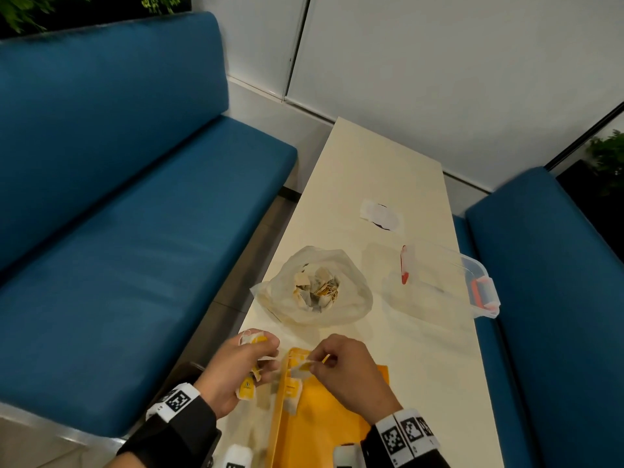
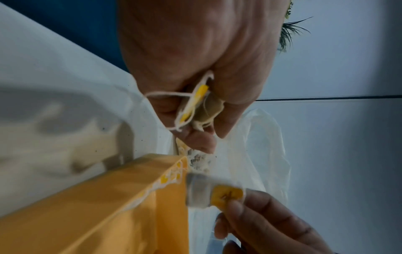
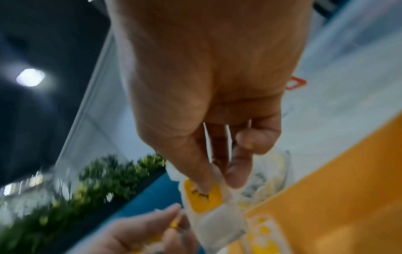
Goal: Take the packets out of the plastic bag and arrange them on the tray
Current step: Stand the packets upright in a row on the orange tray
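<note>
An open clear plastic bag (image 1: 312,288) with several tea-bag packets (image 1: 317,287) inside sits mid-table. A yellow tray (image 1: 324,420) lies at the near edge, with two packets (image 1: 292,391) along its left rim. My left hand (image 1: 251,361) grips a bunch of packets with strings (image 2: 200,104) just left of the tray. My right hand (image 1: 332,363) pinches one packet by its yellow tag (image 3: 202,195) over the tray's far left corner. The tray (image 2: 108,206) and bag (image 2: 265,154) show in the left wrist view, where the right hand holds the same tag (image 2: 227,195).
A clear lidded box (image 1: 442,282) with red clips stands right of the bag. A white sticker (image 1: 381,216) lies farther back on the cream table (image 1: 388,170). Blue benches (image 1: 118,214) flank the table on both sides.
</note>
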### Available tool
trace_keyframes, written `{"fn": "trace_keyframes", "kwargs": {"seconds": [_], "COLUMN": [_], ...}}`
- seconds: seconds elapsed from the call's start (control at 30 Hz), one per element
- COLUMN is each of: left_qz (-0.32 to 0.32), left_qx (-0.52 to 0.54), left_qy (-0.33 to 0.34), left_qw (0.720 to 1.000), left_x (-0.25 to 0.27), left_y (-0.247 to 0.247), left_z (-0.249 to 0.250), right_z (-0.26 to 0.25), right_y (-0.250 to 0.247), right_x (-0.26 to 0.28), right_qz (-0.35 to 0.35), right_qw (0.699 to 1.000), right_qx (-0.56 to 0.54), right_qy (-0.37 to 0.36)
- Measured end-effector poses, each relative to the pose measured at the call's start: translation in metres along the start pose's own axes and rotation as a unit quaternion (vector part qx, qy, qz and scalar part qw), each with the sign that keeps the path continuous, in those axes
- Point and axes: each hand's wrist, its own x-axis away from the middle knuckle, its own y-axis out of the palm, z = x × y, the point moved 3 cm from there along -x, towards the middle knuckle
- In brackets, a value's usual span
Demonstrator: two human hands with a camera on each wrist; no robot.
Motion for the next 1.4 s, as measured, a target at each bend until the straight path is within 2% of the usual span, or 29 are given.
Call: {"fn": "trace_keyframes", "kwargs": {"seconds": [0.13, 0.3, 0.4, 0.57, 0.73, 0.9, 1.03, 1.17, 1.27, 1.4], "left_qz": [-0.046, -0.119, -0.110, -0.096, -0.086, -0.026, 0.013, 0.026, 0.025, 0.029], "left_qx": [-0.104, -0.222, -0.267, -0.249, -0.255, -0.228, -0.229, -0.281, -0.336, -0.333], "left_qy": [0.050, 0.080, 0.097, 0.092, 0.095, 0.082, 0.068, 0.071, 0.083, 0.079], "left_qw": [0.992, 0.964, 0.953, 0.959, 0.958, 0.970, 0.971, 0.957, 0.938, 0.939], "left_x": [0.002, 0.010, 0.009, 0.006, 0.005, -0.001, -0.004, -0.004, -0.002, -0.003], "left_y": [0.001, 0.014, 0.017, 0.018, 0.017, 0.005, -0.001, -0.001, -0.001, -0.001], "left_z": [0.007, 0.007, 0.004, 0.001, 0.000, -0.006, -0.014, -0.023, -0.028, -0.031], "right_z": [0.006, 0.006, 0.006, 0.009, 0.012, 0.029, 0.046, 0.055, 0.057, 0.055], "right_y": [-0.006, -0.002, 0.002, 0.007, 0.013, 0.017, 0.041, 0.067, 0.079, 0.087], "right_x": [-0.001, -0.001, -0.002, 0.002, 0.005, 0.006, 0.013, 0.017, 0.013, 0.008], "right_qz": [0.000, -0.030, -0.025, 0.006, 0.000, -0.005, -0.070, -0.121, -0.121, -0.091], "right_qw": [0.999, 0.993, 0.987, 0.958, 0.943, 0.948, 0.946, 0.942, 0.946, 0.957], "right_qx": [-0.035, -0.105, -0.156, -0.280, -0.323, -0.300, -0.266, -0.239, -0.211, -0.161], "right_qy": [0.026, 0.033, 0.029, 0.063, 0.077, 0.107, 0.174, 0.202, 0.216, 0.225]}}
